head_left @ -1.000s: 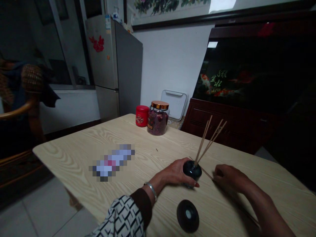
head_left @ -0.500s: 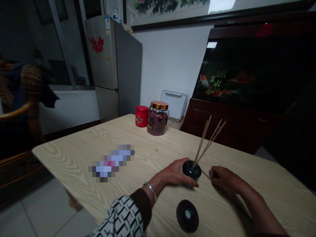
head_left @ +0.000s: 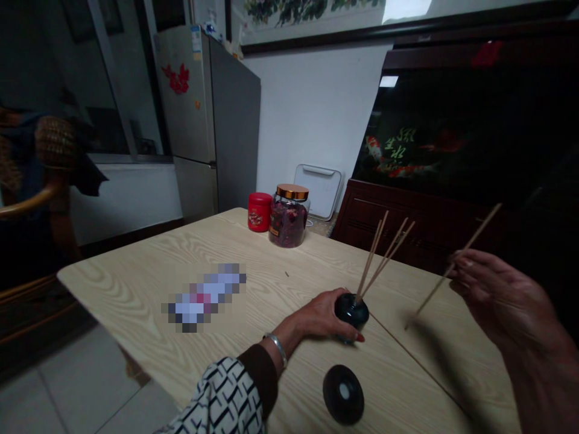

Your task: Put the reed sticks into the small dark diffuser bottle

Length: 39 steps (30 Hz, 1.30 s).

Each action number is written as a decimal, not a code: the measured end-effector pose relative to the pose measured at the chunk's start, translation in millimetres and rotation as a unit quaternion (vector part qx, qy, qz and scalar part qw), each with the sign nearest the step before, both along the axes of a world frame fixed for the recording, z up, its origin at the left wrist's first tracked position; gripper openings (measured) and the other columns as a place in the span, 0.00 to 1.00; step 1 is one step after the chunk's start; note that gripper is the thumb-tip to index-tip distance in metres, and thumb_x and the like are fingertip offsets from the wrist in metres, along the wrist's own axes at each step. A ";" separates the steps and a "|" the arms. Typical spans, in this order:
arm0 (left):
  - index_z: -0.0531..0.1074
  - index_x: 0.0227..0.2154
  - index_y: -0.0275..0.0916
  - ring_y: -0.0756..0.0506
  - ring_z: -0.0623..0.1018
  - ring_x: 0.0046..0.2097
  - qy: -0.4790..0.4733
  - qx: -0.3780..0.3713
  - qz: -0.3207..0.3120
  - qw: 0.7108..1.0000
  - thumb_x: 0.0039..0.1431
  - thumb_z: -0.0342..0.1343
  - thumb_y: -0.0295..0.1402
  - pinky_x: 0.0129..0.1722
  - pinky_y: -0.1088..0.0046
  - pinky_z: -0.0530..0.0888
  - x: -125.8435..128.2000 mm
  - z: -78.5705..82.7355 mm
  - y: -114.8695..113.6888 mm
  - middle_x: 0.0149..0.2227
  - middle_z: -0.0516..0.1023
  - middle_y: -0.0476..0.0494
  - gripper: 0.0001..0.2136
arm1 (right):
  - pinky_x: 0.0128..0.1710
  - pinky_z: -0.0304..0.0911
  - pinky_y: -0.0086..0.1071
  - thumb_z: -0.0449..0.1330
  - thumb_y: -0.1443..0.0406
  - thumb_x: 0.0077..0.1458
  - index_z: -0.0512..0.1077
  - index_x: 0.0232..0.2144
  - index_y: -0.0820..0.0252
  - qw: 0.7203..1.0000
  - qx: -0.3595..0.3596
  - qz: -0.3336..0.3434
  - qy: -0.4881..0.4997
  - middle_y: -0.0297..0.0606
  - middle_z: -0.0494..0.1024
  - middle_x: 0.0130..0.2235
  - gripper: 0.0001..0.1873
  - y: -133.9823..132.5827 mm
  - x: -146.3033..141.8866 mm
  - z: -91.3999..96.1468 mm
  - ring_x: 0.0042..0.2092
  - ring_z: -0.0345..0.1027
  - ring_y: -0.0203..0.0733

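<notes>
My left hand (head_left: 323,316) is wrapped round a small dark glass reed diffuser bottle (head_left: 351,313) standing on the table. Several thin reed sticks (head_left: 371,256) rise from its neck, fanning out to the right. My right hand (head_left: 502,289), raised over the table's right side, pinches a single reed stick (head_left: 436,289) that slants with its lower end toward the tabletop. Another thin stick (head_left: 414,354) lies on the table, running from beside the bottle toward the lower right. A dark round lid (head_left: 342,395) with a pale centre lies nearer to me.
Toward the far corner of the wooden table (head_left: 149,265) stand a red canister (head_left: 259,212) and a glass jar (head_left: 288,223) of dried flowers. A blurred-out item (head_left: 205,298) lies at the left. A small brown bit (head_left: 286,274) lies mid-table. Behind are a fridge (head_left: 190,108) and an aquarium (head_left: 434,132).
My right hand has moved up and to the right from the tabletop, and a stick now shows in its fingers. The lying stick is uncovered. My left hand stays on the bottle.
</notes>
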<state>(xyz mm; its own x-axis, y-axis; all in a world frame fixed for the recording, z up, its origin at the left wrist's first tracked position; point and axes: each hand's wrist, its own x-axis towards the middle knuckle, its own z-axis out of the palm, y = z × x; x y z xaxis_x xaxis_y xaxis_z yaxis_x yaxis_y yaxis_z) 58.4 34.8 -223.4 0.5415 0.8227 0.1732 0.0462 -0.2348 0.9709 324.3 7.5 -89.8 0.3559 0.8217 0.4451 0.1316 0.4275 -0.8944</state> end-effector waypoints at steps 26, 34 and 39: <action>0.73 0.46 0.35 0.44 0.76 0.42 0.000 0.014 0.005 1.000 0.33 0.77 0.39 0.41 0.69 0.72 0.7 -2.0 0.9 0.41 0.77 0.41 0.34 | 0.27 0.59 0.30 0.67 0.55 0.50 0.74 0.34 0.58 0.967 -0.099 0.155 -0.177 0.34 0.75 0.31 0.15 5.1 -76.8 -39.9 0.31 0.66 0.38; 0.73 0.46 0.36 0.45 0.75 0.41 0.002 -0.005 -0.003 1.000 0.33 0.76 0.36 0.38 0.72 0.71 0.0 1.7 -1.4 0.41 0.78 0.42 0.33 | 0.29 0.59 0.32 0.57 0.57 0.56 0.72 0.30 0.57 0.849 -0.208 0.205 -0.440 0.35 0.74 0.29 0.11 7.2 -32.5 -38.8 0.30 0.66 0.40; 0.73 0.45 0.37 0.46 0.75 0.40 0.001 -0.009 -0.001 1.000 0.32 0.77 0.37 0.38 0.73 0.70 0.2 3.9 -1.8 0.40 0.77 0.45 0.33 | 0.31 0.54 0.35 0.59 0.67 0.46 0.74 0.26 0.57 0.685 -0.300 0.079 -0.659 0.44 0.79 0.34 0.03 18.9 -10.6 -73.7 0.35 0.71 0.48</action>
